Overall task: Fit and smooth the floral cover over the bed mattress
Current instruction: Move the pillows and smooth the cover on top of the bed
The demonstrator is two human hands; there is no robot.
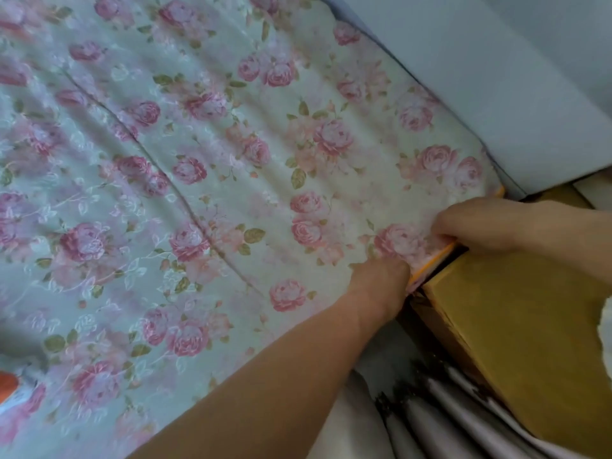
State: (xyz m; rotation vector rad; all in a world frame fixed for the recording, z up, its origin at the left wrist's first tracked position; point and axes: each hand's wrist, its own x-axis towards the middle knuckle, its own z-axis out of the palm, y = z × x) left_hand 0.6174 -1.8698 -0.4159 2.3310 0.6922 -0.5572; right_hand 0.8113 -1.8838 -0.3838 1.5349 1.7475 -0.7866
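While the right hand [480, 226] pinches the floral cover [231, 160] at its hem [430, 259], the left hand [381, 286] just beside it hides its fingers, so its grip cannot be told. The hem runs diagonally between both hands.

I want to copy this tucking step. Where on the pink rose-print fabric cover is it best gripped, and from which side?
Probably the hem of the pink rose-print fabric cover along the orange-trimmed mattress edge, reached from the side of the brown box: the cloth lies flat on top, folding over only there.

Home bedroom: floral-covered bed [231, 144], wall [496, 77]
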